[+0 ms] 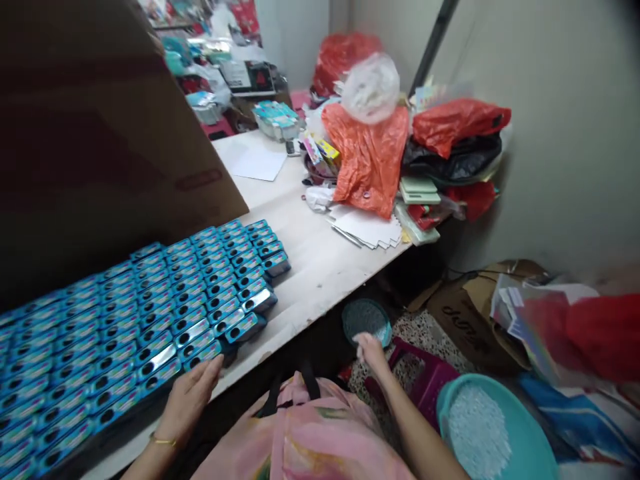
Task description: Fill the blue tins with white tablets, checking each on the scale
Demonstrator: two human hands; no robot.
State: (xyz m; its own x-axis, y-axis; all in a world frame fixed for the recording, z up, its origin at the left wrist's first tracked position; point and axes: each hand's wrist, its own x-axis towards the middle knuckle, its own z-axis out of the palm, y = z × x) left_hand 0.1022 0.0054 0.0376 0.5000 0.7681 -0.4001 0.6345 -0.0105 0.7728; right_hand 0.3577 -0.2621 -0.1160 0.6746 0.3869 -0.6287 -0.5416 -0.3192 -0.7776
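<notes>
Rows of small blue boxes (165,303), many with a dark round spot on the upper face, stand packed together on the left of the table. My left hand (193,395) is at the front corner of these rows, fingers stretched out beside the nearest box; whether it touches the box I cannot make out. Below the table edge, my right hand (371,352) is over the near rim of a teal bowl (385,335) with small greyish pieces inside. Its fingers look curled together and are slightly blurred, so anything between them is hidden.
A large cardboard box (100,133) stands behind the rows. Orange bags (367,160) and white cards (367,227) lie on the table (310,280). A purple stool (433,380) and a teal basin (530,433) holding pale pieces are at the lower right.
</notes>
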